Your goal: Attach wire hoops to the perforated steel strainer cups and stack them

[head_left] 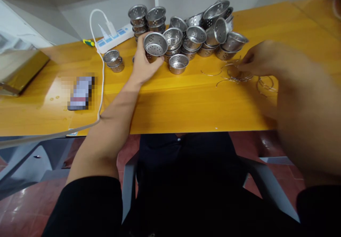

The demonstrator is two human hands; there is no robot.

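Observation:
My left hand (145, 61) is wrapped around a perforated metal cup (155, 45), held upright with its open top showing. Beside it on the table stands another perforated cup (178, 65). Over on the right, my right hand (257, 59) is closed in a pinch at a loose heap of thin bent wires (239, 75). Its fingertips are blurred, and whether a wire is between them is hidden. A few curved wires (266, 84) lie just right of the heap.
Stacked perforated cups (196, 36) crowd the back of the yellow table (173, 104), some tipped over. Two nested cups (113, 60) stand left. A power strip (115, 38) feeds a white cable (103, 84) that crosses the left side, near a phone (81, 93) and a green-yellow tool (88, 43).

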